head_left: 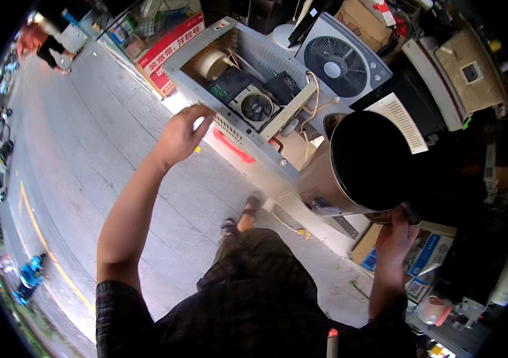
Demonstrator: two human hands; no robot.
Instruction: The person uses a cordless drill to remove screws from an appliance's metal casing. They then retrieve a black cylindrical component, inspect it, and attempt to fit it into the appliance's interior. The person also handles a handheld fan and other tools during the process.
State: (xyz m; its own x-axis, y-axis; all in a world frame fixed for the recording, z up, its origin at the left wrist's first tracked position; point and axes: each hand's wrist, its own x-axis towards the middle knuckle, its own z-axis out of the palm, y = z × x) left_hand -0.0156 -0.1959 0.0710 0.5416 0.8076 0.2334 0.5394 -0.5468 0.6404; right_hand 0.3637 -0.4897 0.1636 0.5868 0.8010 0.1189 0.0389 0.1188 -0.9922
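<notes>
A large brown cylindrical pot [316,182] with a black inside is tilted so that its wide mouth faces me. My right hand [396,237] is closed on a dark part at its lower rim. My left hand [185,134] is raised beside the near left side of an open grey metal casing [230,122]. Its fingers are loosely curled, with a gap between thumb and fingers, and nothing shows in them. Inside the casing lie a square-framed fan [257,107], a pale round part [211,64], a green circuit board [220,91] and loose wires.
Behind the casing stands a grey box fan [335,62]. At right are a white slotted panel [398,119], cardboard [471,68] and a printed box [430,256]. A red sign [170,51] fronts a display case. Paving [99,113] stretches left, with a distant person [42,45].
</notes>
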